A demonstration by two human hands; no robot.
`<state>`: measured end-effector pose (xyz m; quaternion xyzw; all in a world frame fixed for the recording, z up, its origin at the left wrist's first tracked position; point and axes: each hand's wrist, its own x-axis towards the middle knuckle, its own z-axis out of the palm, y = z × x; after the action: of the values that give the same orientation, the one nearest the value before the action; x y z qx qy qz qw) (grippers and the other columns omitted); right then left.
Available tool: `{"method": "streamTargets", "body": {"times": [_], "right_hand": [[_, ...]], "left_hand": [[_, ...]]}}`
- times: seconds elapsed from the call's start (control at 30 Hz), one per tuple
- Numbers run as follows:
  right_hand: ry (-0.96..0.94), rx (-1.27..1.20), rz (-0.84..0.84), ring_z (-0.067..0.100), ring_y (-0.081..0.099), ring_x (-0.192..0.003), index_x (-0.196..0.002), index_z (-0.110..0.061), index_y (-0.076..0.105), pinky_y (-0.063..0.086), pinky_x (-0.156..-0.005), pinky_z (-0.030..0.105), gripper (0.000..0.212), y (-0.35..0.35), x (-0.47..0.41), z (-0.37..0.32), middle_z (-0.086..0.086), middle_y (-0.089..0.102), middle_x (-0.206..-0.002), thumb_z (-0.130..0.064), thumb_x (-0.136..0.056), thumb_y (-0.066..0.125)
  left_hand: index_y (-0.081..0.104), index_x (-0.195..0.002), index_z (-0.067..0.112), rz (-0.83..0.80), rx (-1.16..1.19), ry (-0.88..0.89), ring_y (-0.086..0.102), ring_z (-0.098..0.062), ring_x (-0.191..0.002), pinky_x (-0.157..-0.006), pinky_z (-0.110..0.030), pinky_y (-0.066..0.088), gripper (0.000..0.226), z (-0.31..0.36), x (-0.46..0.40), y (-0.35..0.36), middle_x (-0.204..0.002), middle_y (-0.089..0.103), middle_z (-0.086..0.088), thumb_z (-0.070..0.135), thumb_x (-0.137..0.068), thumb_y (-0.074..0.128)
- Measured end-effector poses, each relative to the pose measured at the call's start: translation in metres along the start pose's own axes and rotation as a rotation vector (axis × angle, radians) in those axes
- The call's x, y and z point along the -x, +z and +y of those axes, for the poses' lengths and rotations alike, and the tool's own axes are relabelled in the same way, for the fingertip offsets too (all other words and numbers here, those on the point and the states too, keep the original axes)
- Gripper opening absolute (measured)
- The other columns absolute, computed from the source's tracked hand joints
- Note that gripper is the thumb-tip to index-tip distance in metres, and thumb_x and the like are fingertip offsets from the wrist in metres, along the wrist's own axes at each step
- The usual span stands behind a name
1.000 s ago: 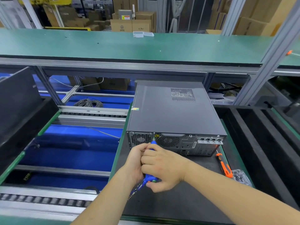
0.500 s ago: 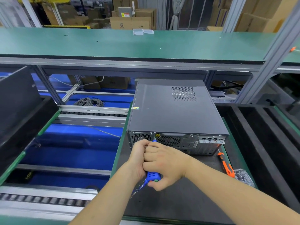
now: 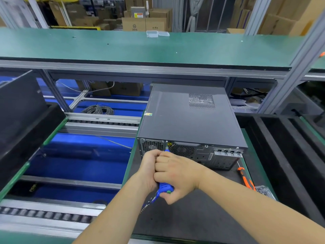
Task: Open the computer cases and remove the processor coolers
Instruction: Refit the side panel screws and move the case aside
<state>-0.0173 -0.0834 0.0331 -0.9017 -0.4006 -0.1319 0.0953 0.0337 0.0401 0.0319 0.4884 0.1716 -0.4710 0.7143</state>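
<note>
A closed dark grey computer case (image 3: 190,118) lies flat at the far end of the black mat (image 3: 202,213), its rear panel facing the person. An orange-handled screwdriver (image 3: 245,178) lies by the mat's right edge (a clear bag (image 3: 264,191) just beside it). Both hands curl tightly round a blue electric screwdriver (image 3: 165,188): the left hand (image 3: 149,169) near its front, the right hand (image 3: 175,175) over the body, bit against the rear panel's upper edge.

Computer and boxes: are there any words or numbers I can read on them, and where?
None can be read.
Sticker on the computer case corner: too small.
Yellow label on the case's back: too small.
Yellow and red sign on a far box: blurred.
Round logo on the cardboard box: no letters legible.
</note>
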Motion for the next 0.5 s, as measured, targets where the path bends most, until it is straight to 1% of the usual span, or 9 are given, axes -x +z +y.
{"method": "streamTargets", "body": {"times": [0.17, 0.2, 0.23, 0.27, 0.3, 0.33, 0.4, 0.47, 0.5], "right_hand": [[0.017, 0.055, -0.048, 0.027, 0.044, -0.079, -0.078, -0.010, 0.059, 0.040, -0.093, 0.041, 0.041, 0.001, 0.000, -0.001, 0.004, 0.054, -0.077, -0.050, -0.083, 0.063], [0.024, 0.068, -0.059, 0.027, 0.044, -0.081, -0.079, -0.011, 0.059, 0.039, -0.094, 0.040, 0.043, 0.001, 0.001, -0.002, 0.004, 0.054, -0.079, -0.053, -0.084, 0.063], [0.028, 0.082, -0.067, 0.027, 0.044, -0.082, -0.080, -0.011, 0.059, 0.038, -0.094, 0.039, 0.044, 0.001, 0.001, -0.003, 0.004, 0.055, -0.081, -0.055, -0.085, 0.063], [0.029, 0.100, -0.072, 0.027, 0.044, -0.083, -0.080, -0.011, 0.059, 0.038, -0.094, 0.039, 0.045, 0.001, 0.002, -0.004, 0.005, 0.055, -0.081, -0.056, -0.086, 0.063], [0.032, 0.114, -0.076, 0.027, 0.044, -0.083, -0.080, -0.011, 0.059, 0.038, -0.094, 0.039, 0.045, 0.000, 0.003, -0.005, 0.005, 0.056, -0.081, -0.055, -0.086, 0.063], [0.037, 0.118, -0.082, 0.027, 0.044, -0.082, -0.081, -0.011, 0.060, 0.039, -0.092, 0.039, 0.044, 0.000, 0.003, -0.007, 0.005, 0.055, -0.080, -0.055, -0.086, 0.064], [0.043, 0.101, -0.095, 0.027, 0.044, -0.080, -0.081, -0.011, 0.061, 0.039, -0.090, 0.039, 0.042, 0.001, 0.005, -0.012, 0.006, 0.054, -0.078, -0.052, -0.087, 0.064], [0.025, 0.099, -0.092, 0.026, 0.042, -0.077, -0.081, -0.011, 0.061, 0.037, -0.086, 0.038, 0.041, 0.006, 0.008, -0.019, 0.006, 0.053, -0.075, -0.051, -0.087, 0.065], [0.015, 0.106, -0.095, 0.025, 0.040, -0.075, -0.081, -0.011, 0.061, 0.036, -0.084, 0.037, 0.041, 0.009, 0.010, -0.022, 0.006, 0.053, -0.074, -0.052, -0.086, 0.066]], "left_hand": [[0.048, -0.049, 0.017, 0.015, -0.097, 0.002, 0.046, -0.020, -0.044, -0.049, -0.025, 0.039, 0.033, 0.004, 0.003, -0.004, -0.048, 0.044, 0.002, 0.024, -0.081, 0.056], [0.049, -0.051, 0.016, 0.056, -0.180, 0.045, 0.045, -0.019, -0.045, -0.049, -0.025, 0.038, 0.033, 0.006, 0.002, -0.004, -0.048, 0.045, 0.002, 0.024, -0.082, 0.055], [0.053, -0.054, 0.013, 0.129, -0.304, 0.131, 0.046, -0.019, -0.046, -0.049, -0.025, 0.037, 0.031, 0.009, 0.001, -0.006, -0.049, 0.049, 0.002, 0.023, -0.083, 0.055], [0.059, -0.060, 0.008, 0.241, -0.438, 0.252, 0.050, -0.018, -0.047, -0.049, -0.025, 0.038, 0.029, 0.013, -0.002, -0.006, -0.052, 0.056, 0.001, 0.022, -0.084, 0.055], [0.066, -0.069, 0.002, 0.363, -0.529, 0.378, 0.055, -0.017, -0.049, -0.049, -0.024, 0.041, 0.028, 0.018, -0.005, -0.006, -0.057, 0.066, 0.000, 0.021, -0.086, 0.055], [0.070, -0.079, 0.001, 0.410, -0.549, 0.418, 0.062, -0.017, -0.051, -0.049, -0.024, 0.045, 0.029, 0.023, -0.008, -0.006, -0.063, 0.072, -0.003, 0.023, -0.089, 0.055], [0.072, -0.093, 0.001, 0.321, -0.483, 0.320, 0.069, -0.022, -0.062, -0.055, -0.028, 0.052, 0.032, 0.033, -0.012, 0.001, -0.076, 0.075, -0.010, 0.029, -0.095, 0.057], [0.068, -0.101, 0.000, 0.196, -0.428, 0.197, 0.070, -0.027, -0.073, -0.065, -0.034, 0.055, 0.034, 0.036, -0.016, 0.009, -0.087, 0.074, -0.015, 0.031, -0.099, 0.058], [0.066, -0.103, -0.001, 0.153, -0.412, 0.162, 0.069, -0.028, -0.077, -0.067, -0.035, 0.056, 0.033, 0.035, -0.020, 0.013, -0.090, 0.073, -0.016, 0.030, -0.100, 0.057]]}}
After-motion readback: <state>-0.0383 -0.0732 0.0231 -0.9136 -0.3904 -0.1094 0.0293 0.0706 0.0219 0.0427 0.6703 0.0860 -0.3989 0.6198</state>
